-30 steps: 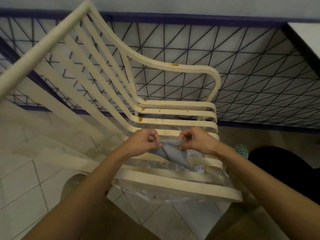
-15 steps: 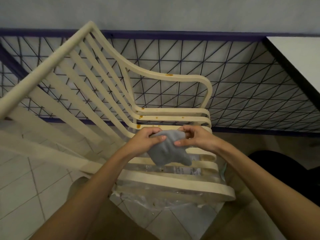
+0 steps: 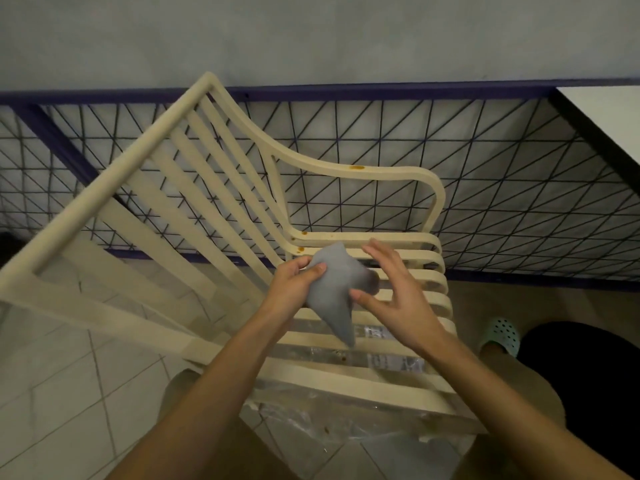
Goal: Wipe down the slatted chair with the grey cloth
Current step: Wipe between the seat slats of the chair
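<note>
Honestly, going by the head view, the wiping is judged barely begun, if at all. The grey cloth [image 3: 334, 289] is held bunched up around the middle of the frame, just over the rear seat slats of the slatted chair [image 3: 114, 192], and isn't seen pressed flat to any slat. It is pinched near its top by the left hand [image 3: 294, 289], thumb and fingers curled onto the fabric. The right hand [image 3: 398, 299] is spread with straightish fingers, only the thumb touching the cloth's lower edge.

Orange spots [image 3: 356, 167] are seen on the armrest at upper middle and at the seat's back corner just above the left hand, so those are counted as left to do, along with the slats and backrest.

Room-wise, the wire fence [image 3: 485, 188] is set close behind the armrest, so strokes on that side are likely cramped. A white tabletop [image 3: 609, 109] is at upper right, well apart. A plastic sheet [image 3: 311, 420] is bunched under the front slat at bottom centre. The cloth could be snagged in the slat gaps.
</note>
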### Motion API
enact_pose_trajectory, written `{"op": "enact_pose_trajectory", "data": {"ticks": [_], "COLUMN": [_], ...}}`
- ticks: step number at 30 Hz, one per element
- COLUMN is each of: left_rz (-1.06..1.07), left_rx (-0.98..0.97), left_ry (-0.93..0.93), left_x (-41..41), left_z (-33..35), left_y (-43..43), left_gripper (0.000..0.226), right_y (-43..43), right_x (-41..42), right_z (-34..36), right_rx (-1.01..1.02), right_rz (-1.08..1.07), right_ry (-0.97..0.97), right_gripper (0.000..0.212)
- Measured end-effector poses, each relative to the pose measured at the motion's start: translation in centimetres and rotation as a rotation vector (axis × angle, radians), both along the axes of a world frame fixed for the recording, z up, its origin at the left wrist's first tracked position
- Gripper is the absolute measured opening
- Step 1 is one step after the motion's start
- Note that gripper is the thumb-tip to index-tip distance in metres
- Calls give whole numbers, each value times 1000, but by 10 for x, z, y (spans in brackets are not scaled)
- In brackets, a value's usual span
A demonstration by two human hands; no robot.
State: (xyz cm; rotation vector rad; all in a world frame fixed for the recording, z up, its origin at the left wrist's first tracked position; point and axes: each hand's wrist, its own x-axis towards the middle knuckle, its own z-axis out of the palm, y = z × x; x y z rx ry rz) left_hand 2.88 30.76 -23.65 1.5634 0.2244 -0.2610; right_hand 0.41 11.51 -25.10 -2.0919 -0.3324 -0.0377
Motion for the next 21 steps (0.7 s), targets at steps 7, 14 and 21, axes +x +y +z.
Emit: {"op": "enact_pose_trajectory", "data": {"ticks": [7,14,21], "left_rz": [11,-166,44], "left_rx": [-115,626,1239], "left_ry": [95,-188,-300], "left_x": [9,20,66], "left_z": [39,135,181], "left_y": [23,112,192], "left_gripper": [31,17,39], "right_y": [71,139,219], "right_x": [15,49,82], "right_z": [-8,10,57], "right_rx": [239,675,713], "right_rz": [54,-32,97], "right_ry": [58,270,152], "right_gripper": [60,27,37]}}
